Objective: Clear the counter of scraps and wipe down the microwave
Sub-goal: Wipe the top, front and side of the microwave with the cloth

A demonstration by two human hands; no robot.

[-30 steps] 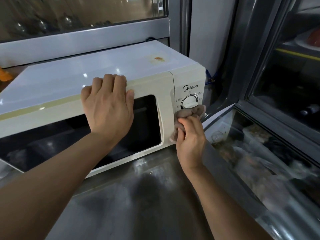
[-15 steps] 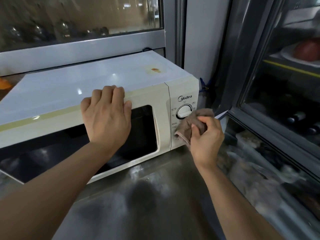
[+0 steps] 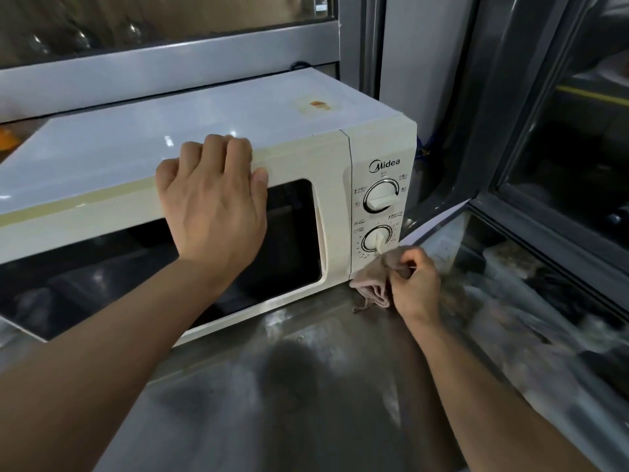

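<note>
**Wiping the control panel, low corner**

Head view, the only one we have:

- Microwave (image 3: 211, 137) fills the left and centre of frame and sits on the steel counter (image 3: 306, 386). No scraps visible on the counter.
- Our left hand (image 3: 214, 206) is at centre frame, laid over the door's top front edge. The fingers curl onto the lid with the palm flat on the door. It braces the box and grasps nothing.
- Our right hand (image 3: 417, 284) is right of centre, clenched around a bunched cloth (image 3: 374, 284). The cloth touches the panel's lower right corner, just under the lower dial (image 3: 377, 238), and its tail hangs to the counter.
- Upper dial (image 3: 381, 195) is uncovered.
- Orange stain (image 3: 318, 104) is on the lid, upper centre, untouched by either hand.

Handling, our judgement:
- The cloth is soft and light. We should keep it wadded in the fingers so there's a firm pad to press with.
- The microwave is heavy and rigid, but it may slide on slick steel under sideways wiping, so we keep the left-hand brace on.
- The dials probably turn easily, so we wipe around them with light pressure.
- The door glass is glossy, so long strokes should do.

The stain likely needs a harder rub.
</note>
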